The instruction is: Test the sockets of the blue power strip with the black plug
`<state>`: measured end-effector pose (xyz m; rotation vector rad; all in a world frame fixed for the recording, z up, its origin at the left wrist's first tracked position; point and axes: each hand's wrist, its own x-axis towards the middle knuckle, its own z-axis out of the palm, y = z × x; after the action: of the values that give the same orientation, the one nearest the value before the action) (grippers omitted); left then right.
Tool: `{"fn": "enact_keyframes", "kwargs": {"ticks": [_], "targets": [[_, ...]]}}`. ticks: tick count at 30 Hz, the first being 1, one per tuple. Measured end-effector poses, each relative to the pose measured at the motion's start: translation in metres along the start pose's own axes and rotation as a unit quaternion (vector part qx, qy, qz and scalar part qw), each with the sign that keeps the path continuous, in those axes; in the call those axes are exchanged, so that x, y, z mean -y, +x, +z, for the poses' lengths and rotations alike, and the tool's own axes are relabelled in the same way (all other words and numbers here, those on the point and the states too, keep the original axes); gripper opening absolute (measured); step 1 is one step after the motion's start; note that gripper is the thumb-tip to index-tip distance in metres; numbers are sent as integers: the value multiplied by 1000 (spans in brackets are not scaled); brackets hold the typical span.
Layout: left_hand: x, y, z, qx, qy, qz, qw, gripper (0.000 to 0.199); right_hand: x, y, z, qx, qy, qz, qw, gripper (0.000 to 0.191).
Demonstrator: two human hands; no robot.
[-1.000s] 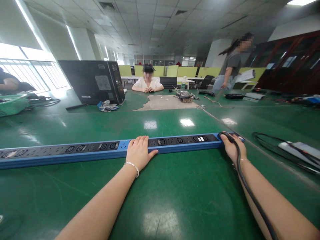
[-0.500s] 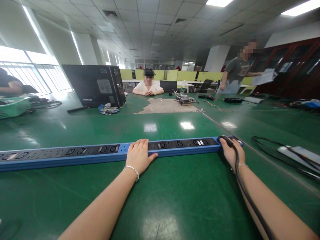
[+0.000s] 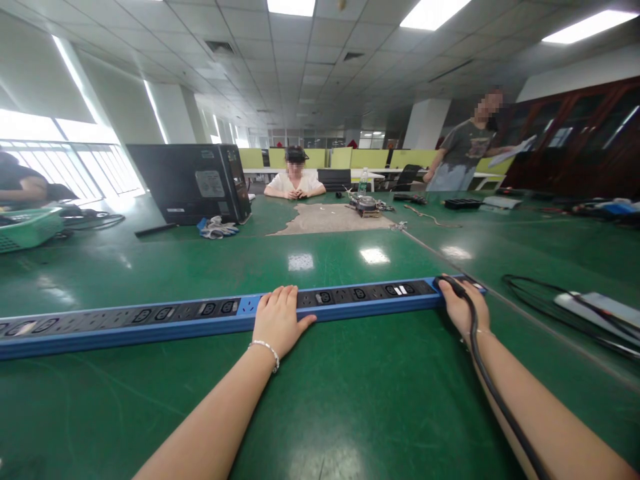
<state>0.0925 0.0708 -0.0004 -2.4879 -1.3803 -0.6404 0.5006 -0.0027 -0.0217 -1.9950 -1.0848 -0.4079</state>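
A long blue power strip with black socket panels lies across the green table. My left hand lies over its middle, beside a blue socket section. The fingers reach over the far edge and the thumb rests along the near side. My right hand is wrapped round the strip's right end, where a thick black cable comes out of the top. This cable passes over the hand and runs down along my right forearm. The right fingertips are partly hidden behind the strip.
A black computer case stands at the back left, with gloves beside it and a green basket farther left. At right lie a grey-white box and black cables. One person sits opposite; another stands back right.
The view has tilted up slightly, so things sit a little lower. Both hands keep their places on the power strip. The standing person's papers have shifted.
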Motion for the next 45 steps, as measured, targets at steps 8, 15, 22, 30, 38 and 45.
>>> {"fn": "enact_keyframes", "kwargs": {"ticks": [8, 15, 22, 30, 38, 45], "targets": [[0, 0, 1, -4, 8, 6, 1000, 63, -7, 2, 2, 11, 0, 13, 1000, 48], [0, 0, 0, 1, 7, 4, 1000, 62, -9, 1, 2, 20, -10, -7, 1000, 48], [0, 0, 0, -1, 4, 4, 1000, 61, -3, -3, 2, -30, -1, -9, 1000, 44], [0, 0, -1, -2, 2, 3, 1000, 62, -3, -2, 1, -19, 5, -13, 1000, 46], [-1, 1, -1, 4, 7, 1, 1000, 61, -10, 1, 1, 21, -8, -35, 999, 49], [-1, 1, -2, 5, 7, 2, 1000, 61, -10, 0, 1, 18, -6, -17, 1000, 49]]}}
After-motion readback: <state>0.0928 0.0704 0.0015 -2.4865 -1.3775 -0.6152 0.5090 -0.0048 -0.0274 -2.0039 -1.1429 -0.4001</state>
